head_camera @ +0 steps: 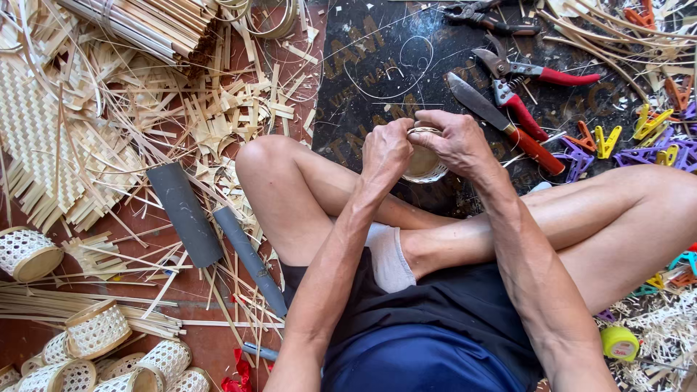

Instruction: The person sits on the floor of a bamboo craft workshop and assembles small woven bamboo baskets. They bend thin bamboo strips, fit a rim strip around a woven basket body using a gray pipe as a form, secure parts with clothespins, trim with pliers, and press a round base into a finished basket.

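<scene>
One head view only. A reddish floor (196,290) is seen, littered with pale bamboo strips (239,101) and offcuts. A dark printed mat (377,65) is laid on the floor and taken as landmark. Left of the mat, a flat woven bamboo sheet (36,138) and a tied bundle of splints (145,25) are seen. Two grey plastic pieces (185,214) are lying below-left of the mat, with finished small woven baskets (94,330) further down-left. On the mat's right part, red-handled pruning shears (537,72) and a red-handled knife (508,123) are placed side by side. Coloured plastic clips (632,141) are scattered just off the mat's right edge. A yellow tape roll (619,343) is seen far below-right of the mat.

A small round woven basket (422,163) is held over the mat's lower edge, above bare crossed legs. It is pale, finely woven, with a thin hoop at the rim; most of it is hidden by the hands. The left hand (386,151) is closed into a near fist against the basket's left side, fingers pinched at the rim. The right hand (456,141) is curled over the top and right side, gripping the rim.
</scene>
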The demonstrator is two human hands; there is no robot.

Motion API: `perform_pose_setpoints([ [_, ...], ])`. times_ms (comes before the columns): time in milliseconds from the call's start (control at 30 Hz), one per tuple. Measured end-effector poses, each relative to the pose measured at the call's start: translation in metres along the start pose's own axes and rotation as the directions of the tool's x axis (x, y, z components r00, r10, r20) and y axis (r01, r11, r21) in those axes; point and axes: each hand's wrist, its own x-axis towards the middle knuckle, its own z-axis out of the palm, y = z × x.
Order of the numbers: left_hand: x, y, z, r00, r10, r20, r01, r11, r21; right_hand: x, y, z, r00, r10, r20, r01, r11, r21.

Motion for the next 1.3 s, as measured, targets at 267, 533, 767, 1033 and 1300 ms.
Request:
perform_pose_setpoints([
  [267, -0.001, -0.003, 0.001, 0.997, 0.074, -0.033, -0.075, 0.997, -0.029, -0.005, 0.015, 0.005, 0.996, 0.071, -0.045, -0.074, 0.994, -0.077],
  [533, -0.003, -0.009, 0.003, 0.985, 0.161, -0.063, -0.166, 0.983, -0.074, -0.004, 0.021, 0.010, 0.987, 0.139, -0.084, -0.149, 0.981, -0.123],
  [767, -0.005, -0.006, 0.010, 0.996, 0.081, -0.036, -0.082, 0.996, -0.020, -0.050, 0.010, -0.005, 0.856, 0.507, -0.101, -0.408, 0.782, 0.471],
  [1033, -0.004, -0.002, 0.013, 0.997, 0.029, -0.069, -0.029, 1.000, -0.005, -0.080, -0.004, 0.020, 0.776, 0.626, -0.069, -0.418, 0.595, 0.687],
  [1300, -0.001, 0.003, -0.014, 0.998, 0.069, 0.012, -0.067, 0.992, -0.104, -0.075, -0.015, -0.005, 0.778, 0.629, -0.005, -0.520, 0.647, 0.558],
])
